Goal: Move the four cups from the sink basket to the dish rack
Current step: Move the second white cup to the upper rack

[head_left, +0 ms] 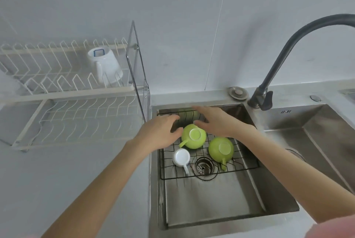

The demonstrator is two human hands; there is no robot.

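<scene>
Three cups sit upside down in the black wire sink basket (247, 167): a green cup (193, 136) toward the back left with its handle pointing down-left, a second green cup (221, 150) to its right with its handle pointing toward the near rim, and a small white cup (181, 157) at the near left, its handle pointing toward the near edge. The fourth, a white cup with a blue mark (104, 65), stands upside down on the upper tier of the white dish rack (57, 91), near that tier's right end. The left hand (160, 132) reaches over the basket's left edge, its grip open with fingers spread and the thumb just beside the back-left green cup; whether it touches the cup is hard to tell. The right hand (215, 120) stretches flat above the back of the basket, its grip open too, the thumb near the top of the same green cup, holding nothing. The basket rests inside a steel sink (211, 203), with the round drain (204, 166) showing through the wires between the white cup and the second green cup. A dark curved tap (284, 53) rises behind the sink's right corner. The dish rack stands on the grey table (73, 180) to the left of the sink.
</scene>
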